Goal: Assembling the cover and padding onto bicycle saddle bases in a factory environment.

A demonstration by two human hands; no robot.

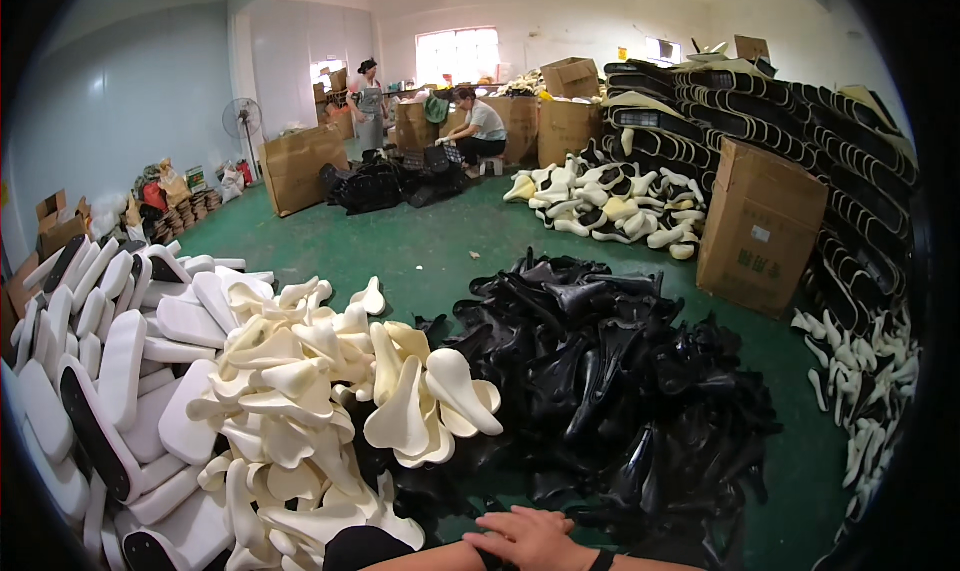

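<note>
My right hand (528, 542), a dark band at its wrist, lies with fingers stretched out across my left wrist at the lower edge. My left forearm (430, 558) comes in from the left; the left hand is mostly hidden under the right, so its fingers cannot be made out. I see nothing held. Just beyond the hands spreads a heap of shiny black saddle-shaped pieces (600, 371). To its left rises a pile of cream saddle-shaped foam pads (290, 401), a few nested together on its right side.
White oblong pads (120, 371), some black-backed, are heaped at far left. Right stand a tall cardboard box (762, 226) and stacked black-and-cream long pieces (740, 121). More cream pads (610, 201) lie behind. One person (478, 131) sits by black items; another (368, 106) stands.
</note>
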